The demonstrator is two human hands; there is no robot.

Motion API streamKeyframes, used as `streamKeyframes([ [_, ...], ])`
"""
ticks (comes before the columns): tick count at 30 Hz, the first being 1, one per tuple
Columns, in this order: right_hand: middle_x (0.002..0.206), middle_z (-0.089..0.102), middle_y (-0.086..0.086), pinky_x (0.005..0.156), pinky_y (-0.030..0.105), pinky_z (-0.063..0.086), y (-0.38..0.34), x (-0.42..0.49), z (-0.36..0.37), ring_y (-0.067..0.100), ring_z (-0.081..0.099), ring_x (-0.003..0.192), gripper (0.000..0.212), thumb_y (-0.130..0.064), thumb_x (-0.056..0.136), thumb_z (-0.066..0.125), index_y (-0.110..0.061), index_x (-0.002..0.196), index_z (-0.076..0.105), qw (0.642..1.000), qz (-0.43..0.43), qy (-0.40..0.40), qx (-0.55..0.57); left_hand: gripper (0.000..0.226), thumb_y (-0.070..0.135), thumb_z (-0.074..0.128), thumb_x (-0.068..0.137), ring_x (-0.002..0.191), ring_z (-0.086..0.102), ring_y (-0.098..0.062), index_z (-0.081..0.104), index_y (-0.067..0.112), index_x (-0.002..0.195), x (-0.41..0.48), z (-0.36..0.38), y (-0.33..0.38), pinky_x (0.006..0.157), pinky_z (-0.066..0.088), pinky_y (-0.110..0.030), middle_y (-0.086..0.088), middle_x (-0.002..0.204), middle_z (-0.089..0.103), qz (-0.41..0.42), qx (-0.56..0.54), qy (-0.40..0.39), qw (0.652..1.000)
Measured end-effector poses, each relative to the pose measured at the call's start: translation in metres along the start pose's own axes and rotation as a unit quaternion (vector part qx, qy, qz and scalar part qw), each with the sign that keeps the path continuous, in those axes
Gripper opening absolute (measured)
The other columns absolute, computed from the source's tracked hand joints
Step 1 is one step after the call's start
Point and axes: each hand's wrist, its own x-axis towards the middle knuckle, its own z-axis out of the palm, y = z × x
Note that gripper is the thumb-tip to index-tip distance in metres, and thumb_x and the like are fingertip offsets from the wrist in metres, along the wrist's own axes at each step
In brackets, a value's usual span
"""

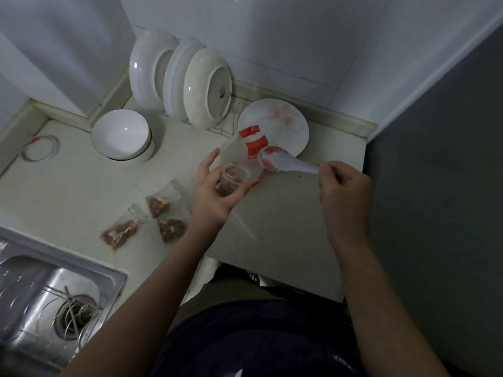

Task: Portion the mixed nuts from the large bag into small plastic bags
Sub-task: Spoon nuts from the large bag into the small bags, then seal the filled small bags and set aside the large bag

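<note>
While the left hand (215,194) curls round a small plastic bag (231,180), holding its mouth open with a few nuts (225,190) at the bottom, the right hand (344,191) pinches the handle of a white spoon (288,165). The spoon's bowl sits right at the red-labelled large bag (246,148), which lies on the desk (272,219) between the hands. Three filled small bags (160,206) lie further left, towards the sink (40,281).

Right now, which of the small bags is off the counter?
The small bag gripped in the left hand, mouth open; the other three lie on the counter.
</note>
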Motion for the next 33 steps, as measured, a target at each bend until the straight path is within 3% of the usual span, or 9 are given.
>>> streamKeyframes([
  [3, 0.053, 0.035, 0.007, 0.050, 0.035, 0.025, 0.037, 0.007, 0.006, 0.016, 0.031, 0.051, 0.022, -0.014, 0.077, 0.052, -0.011, 0.056, 0.053, 0.986, 0.163, -0.034, -0.006, 0.034, 0.025, 0.080, 0.079, 0.129, 0.048, -0.007, 0.066, 0.019, 0.109, -0.004, -0.004, -0.006, 0.098, 0.052, -0.030, 0.001, 0.152, 0.034, -0.003, 0.003, 0.028, 1.000],
  [7, 0.044, 0.044, 0.003, 0.041, 0.022, 0.030, 0.080, -0.005, 0.021, 0.016, 0.038, 0.040, 0.023, -0.001, 0.078, 0.052, -0.006, 0.057, 0.060, 0.942, 0.325, -0.050, 0.061, 0.030, 0.034, 0.077, 0.081, 0.121, 0.041, 0.016, 0.064, 0.026, 0.107, -0.014, -0.005, -0.011, 0.089, 0.043, -0.003, 0.006, 0.151, 0.034, -0.010, 0.026, 0.042, 0.999],
  [10, 0.056, 0.050, 0.007, 0.037, 0.018, 0.037, 0.112, -0.016, 0.024, 0.011, 0.047, 0.037, 0.018, 0.001, 0.090, 0.048, -0.003, 0.078, 0.060, 0.893, 0.429, -0.020, 0.135, 0.033, 0.035, 0.074, 0.083, 0.125, 0.042, 0.005, 0.064, 0.020, 0.110, -0.025, -0.004, -0.014, 0.094, 0.045, -0.015, 0.000, 0.146, 0.037, -0.024, 0.035, 0.062, 0.997],
  [14, 0.063, 0.051, 0.011, 0.032, 0.011, 0.036, 0.142, -0.024, 0.023, 0.004, 0.049, 0.029, 0.024, 0.001, 0.096, 0.041, -0.006, 0.078, 0.055, 0.851, 0.486, 0.033, 0.195, 0.041, 0.038, 0.071, 0.082, 0.114, 0.054, -0.014, 0.063, 0.015, 0.115, -0.040, 0.000, -0.018, 0.095, 0.052, -0.031, -0.008, 0.125, 0.050, -0.054, 0.017, 0.040, 0.998],
  [19, 0.067, 0.058, 0.008, 0.035, 0.014, 0.036, 0.161, -0.032, 0.024, 0.004, 0.054, 0.038, 0.024, -0.011, 0.099, 0.043, 0.003, 0.111, 0.059, 0.878, 0.459, 0.002, 0.132, 0.047, 0.040, 0.070, 0.077, 0.090, 0.065, 0.000, 0.061, 0.014, 0.114, -0.052, 0.010, -0.015, 0.077, 0.053, -0.015, 0.008, 0.099, 0.066, -0.102, -0.070, -0.041, 0.991],
  [23, 0.076, 0.066, 0.009, 0.041, 0.021, 0.039, 0.158, -0.037, 0.024, 0.013, 0.057, 0.051, 0.050, -0.030, 0.095, 0.048, -0.021, 0.142, 0.037, 0.910, 0.406, -0.075, 0.023, 0.035, 0.037, 0.073, 0.076, 0.090, 0.066, -0.001, 0.061, 0.021, 0.105, -0.055, 0.014, -0.014, 0.077, 0.054, -0.015, 0.009, 0.097, 0.067, -0.105, -0.099, -0.075, 0.987],
  [26, 0.099, 0.068, 0.010, 0.055, 0.028, 0.054, 0.143, -0.036, 0.019, 0.019, 0.068, 0.066, 0.061, -0.045, 0.094, 0.043, -0.029, 0.149, 0.024, 0.919, 0.344, -0.139, -0.133, 0.030, 0.038, 0.072, 0.076, 0.091, 0.066, -0.002, 0.060, 0.027, 0.101, -0.054, 0.014, -0.012, 0.077, 0.053, -0.015, 0.007, 0.099, 0.067, -0.100, -0.107, -0.079, 0.986],
  [29, 0.109, 0.065, 0.010, 0.076, 0.039, 0.054, 0.117, -0.031, 0.019, 0.028, 0.064, 0.083, 0.052, -0.058, 0.095, 0.034, -0.024, 0.132, 0.047, 0.913, 0.235, -0.176, -0.283, 0.028, 0.030, 0.075, 0.078, 0.089, 0.065, 0.000, 0.058, 0.030, 0.101, -0.053, 0.013, -0.011, 0.073, 0.051, -0.011, 0.008, 0.096, 0.066, -0.093, -0.096, -0.076, 0.988],
  [33, 0.081, 0.068, -0.001, 0.057, 0.025, 0.047, 0.063, -0.028, 0.031, 0.007, 0.059, 0.065, 0.031, -0.044, 0.094, 0.051, -0.020, 0.089, 0.070, 0.959, 0.128, -0.235, -0.099, 0.038, 0.028, 0.077, 0.076, 0.087, 0.064, 0.003, 0.056, 0.027, 0.107, -0.052, 0.013, -0.013, 0.075, 0.051, -0.012, 0.011, 0.093, 0.065, -0.083, -0.074, -0.072, 0.991],
])
